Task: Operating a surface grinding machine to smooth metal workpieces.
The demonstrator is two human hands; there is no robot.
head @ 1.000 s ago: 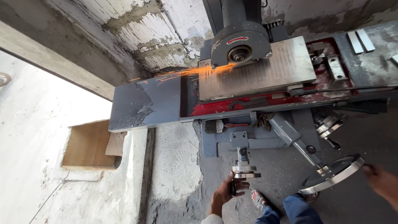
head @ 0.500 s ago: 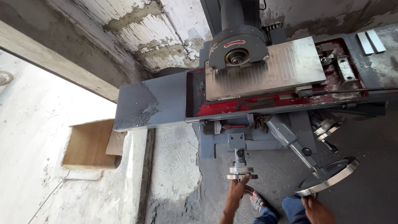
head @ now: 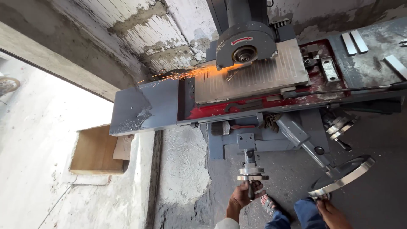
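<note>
1. Head view: at far left a shallow cardboard box (head: 95, 150) lies open on the pale floor, beside the grey machine table's (head: 144, 108) left end.
2. Orange sparks (head: 193, 73) fan leftward from under the grinding wheel guard (head: 245, 42), low over the ribbed steel plate (head: 254, 74) that lies on the red-edged surface.
3. Your left hand (head: 243, 195) is closed around the handle of the small handwheel (head: 252, 174) at the front of the grinder, below the plate.
4. Your sandalled foot (head: 269, 205) stands on the floor just right of that hand.
5. Your right hand (head: 333, 213) touches the lower rim of the large handwheel (head: 342, 177); you cannot tell how far its fingers close.
6. At far right, flat metal bars (head: 354, 42) lie on the machine top.
</note>
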